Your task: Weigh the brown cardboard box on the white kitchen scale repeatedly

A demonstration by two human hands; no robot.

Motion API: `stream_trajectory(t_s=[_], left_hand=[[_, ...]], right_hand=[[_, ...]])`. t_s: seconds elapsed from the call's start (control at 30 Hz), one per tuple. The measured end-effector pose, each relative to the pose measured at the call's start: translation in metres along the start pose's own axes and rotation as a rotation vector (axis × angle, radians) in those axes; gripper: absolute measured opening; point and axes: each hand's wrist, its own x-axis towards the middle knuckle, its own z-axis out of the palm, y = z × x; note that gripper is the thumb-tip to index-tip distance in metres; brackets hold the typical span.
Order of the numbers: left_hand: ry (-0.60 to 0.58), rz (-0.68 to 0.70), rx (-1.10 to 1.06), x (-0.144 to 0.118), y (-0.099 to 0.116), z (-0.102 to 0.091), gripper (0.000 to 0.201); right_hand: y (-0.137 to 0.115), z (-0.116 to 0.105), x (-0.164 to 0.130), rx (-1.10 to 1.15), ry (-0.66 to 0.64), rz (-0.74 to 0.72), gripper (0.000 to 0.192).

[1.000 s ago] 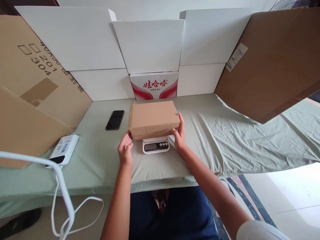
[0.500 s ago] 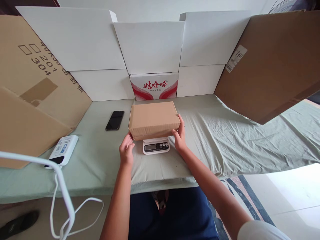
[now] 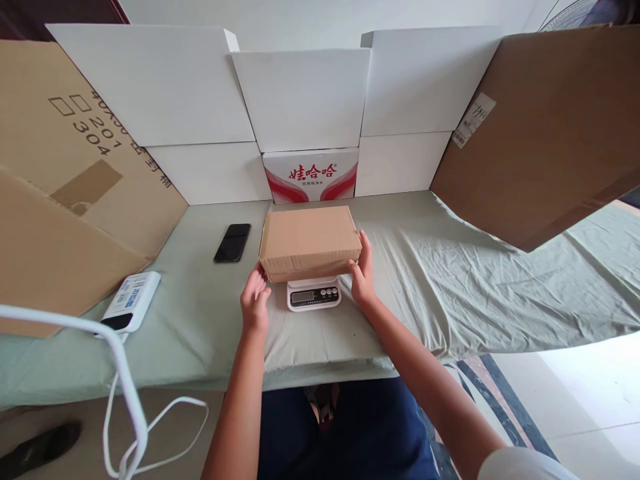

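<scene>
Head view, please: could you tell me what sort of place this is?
Probably a makeshift home parcel-weighing station: a brown cardboard box sits on a small digital scale, on a cloth-covered table screened by cardboard sheets.

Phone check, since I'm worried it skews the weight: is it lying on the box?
No, the phone lies on the cloth, left of the box.
</scene>
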Motion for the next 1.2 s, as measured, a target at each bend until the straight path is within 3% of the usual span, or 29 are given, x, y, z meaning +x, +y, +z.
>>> stream_trajectory(t_s=[0.63,0.8,0.9,1.03,1.2], left_hand=[[-0.022,-0.044,0.017,0.002,-0.007,0.002,0.070],[-0.064,-0.025,0.014,0.004,0.006,-0.001,0.063],[-0.089,0.026,-0.020,0.023,0.024,0.000,0.059],[-0.153,0.124,-0.122,0.073,0.040,0.018,0.053],[-0.191,0.075,-0.168,0.120,0.010,0.049,0.044]], right_hand=[[0.004,0.001,0.002,0.028,-0.005,0.025,0.069],[-0.006,-0.003,0.006,0.038,-0.036,0.020,0.069],[-0.020,-0.006,0.024,0.031,-0.065,-0.034,0.069],[-0.028,-0.002,0.069,0.058,-0.067,-0.147,0.070],[0.012,0.016,0.107,0.133,-0.034,-0.079,0.074]])
